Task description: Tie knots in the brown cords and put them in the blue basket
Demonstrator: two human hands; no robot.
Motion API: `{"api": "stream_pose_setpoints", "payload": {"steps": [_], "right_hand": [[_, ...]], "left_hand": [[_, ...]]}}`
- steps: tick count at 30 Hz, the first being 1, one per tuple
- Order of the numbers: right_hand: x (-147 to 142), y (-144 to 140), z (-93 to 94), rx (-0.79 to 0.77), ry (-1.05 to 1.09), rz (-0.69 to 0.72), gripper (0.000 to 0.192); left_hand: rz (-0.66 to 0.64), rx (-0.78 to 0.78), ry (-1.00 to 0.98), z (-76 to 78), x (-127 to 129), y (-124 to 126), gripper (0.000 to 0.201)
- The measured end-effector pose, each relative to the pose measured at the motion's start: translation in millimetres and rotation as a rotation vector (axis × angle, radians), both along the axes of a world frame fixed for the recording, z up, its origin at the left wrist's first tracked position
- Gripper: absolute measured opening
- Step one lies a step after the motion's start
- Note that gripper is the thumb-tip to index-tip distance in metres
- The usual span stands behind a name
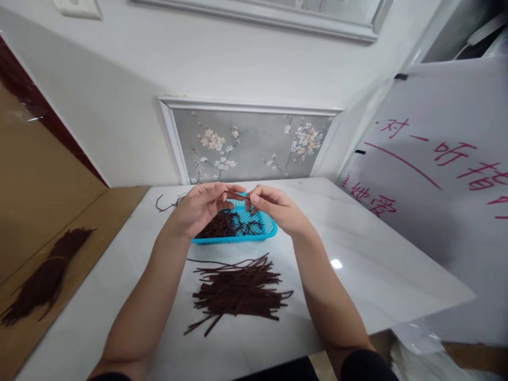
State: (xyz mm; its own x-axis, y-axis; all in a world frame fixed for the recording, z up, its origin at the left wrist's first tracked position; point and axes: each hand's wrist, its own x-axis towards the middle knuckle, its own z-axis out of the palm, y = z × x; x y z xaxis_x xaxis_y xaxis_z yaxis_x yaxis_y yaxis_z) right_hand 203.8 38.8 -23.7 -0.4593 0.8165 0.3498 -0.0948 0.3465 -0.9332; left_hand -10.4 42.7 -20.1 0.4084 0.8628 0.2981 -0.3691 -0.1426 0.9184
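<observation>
Both hands meet above the blue basket (254, 236): left hand (200, 206) and right hand (278, 207) each keep a pinching grip on one dark strip (237, 198). It may slip and fall into the pile (240, 291) at 6 o'clock on the desk (357, 254).

So the work surface is a white marble-look table (357, 248) pushed up against a white wall. There's a grey panel with pale blossom branches (250, 145) in a white frame right behind it. On the right, a big white sheet with red handwritten characters (440, 159) leans in at an angle. Off to the left, on a tan floor, lies a tied bundle of dark brown strands (43, 278), well apart from the table. Some crinkly clear plastic (420, 344) sits at bottom right.
</observation>
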Motion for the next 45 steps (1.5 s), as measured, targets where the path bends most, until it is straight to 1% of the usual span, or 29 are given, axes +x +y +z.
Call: {"api": "stream_pose_setpoints", "payload": {"steps": [3, 6, 8, 11, 14, 19, 23, 27, 29, 32, 34, 36, 39, 42, 45], "right_hand": [[-10, 4, -6.5, -0.175, 0.232, 0.044, 0.025], [-20, 4, -10.8, -0.349, 0.499, 0.092, 0.021], [-25, 3, -11.9, -0.407, 0.634, 0.133, 0.019], [-32, -2, -12.0, -0.436, 0.742, 0.203, 0.017], [-38, -7, -11.9, -0.432, 0.766, 0.225, 0.019], [-46, -12, -10.9, -0.353, 0.825, 0.152, 0.023], [-48, -17, -7.4, -0.274, 0.795, 0.115, 0.023], [-52, -25, -4.5, -0.242, 0.768, 0.009, 0.023], [-54, -28, -4.1, -0.257, 0.768, -0.052, 0.024], [-57, -31, -3.5, -0.291, 0.777, -0.103, 0.027], [-57, -33, -2.5, -0.300, 0.795, -0.131, 0.027], [-57, -37, -1.2, -0.296, 0.808, -0.154, 0.025], [-58, -41, -0.1, -0.290, 0.794, -0.167, 0.023], [-59, -43, -0.9, -0.285, 0.778, -0.168, 0.021], [-61, -42, -2.4, -0.301, 0.791, -0.178, 0.022]], "left_hand": [[0.013, -0.106, -0.228, -3.9, 13, -2, 0.025], [0.042, -0.154, -0.363, -4.7, 26, -7, 0.017], [0.063, -0.151, -0.393, -3.9, 33, -12, 0.012], [0.148, -0.073, -0.364, -2.3, 37, -17, 0.011], [0.299, 0.048, -0.319, -2.4, 38, -19, 0.013], [0.470, 0.157, -0.273, -4.4, 42, -24, 0.013], [0.682, 0.279, -0.222, -5.6, 47, -29, 0.017], [0.843, 0.399, -0.192, -8.1, 51, -34, 0.019], [0.913, 0.498, -0.171, -10.2, 53, -37, 0.017], [0.960, 0.672, -0.149, -14.1, 59, -43, 0.013], [0.961, 0.735, -0.134, -16.6, 63, -47, 0.014], [0.951, 0.727, -0.118, -18.5, 67, -52, 0.018], [0.931, 0.636, -0.115, -19.9, 72, -57, 0.026], [0.960, 0.583, -0.120, -20.1, 74, -59, 0.019], [1.003, 0.619, -0.106, -19.5, 74, -57, 0.011]]}}
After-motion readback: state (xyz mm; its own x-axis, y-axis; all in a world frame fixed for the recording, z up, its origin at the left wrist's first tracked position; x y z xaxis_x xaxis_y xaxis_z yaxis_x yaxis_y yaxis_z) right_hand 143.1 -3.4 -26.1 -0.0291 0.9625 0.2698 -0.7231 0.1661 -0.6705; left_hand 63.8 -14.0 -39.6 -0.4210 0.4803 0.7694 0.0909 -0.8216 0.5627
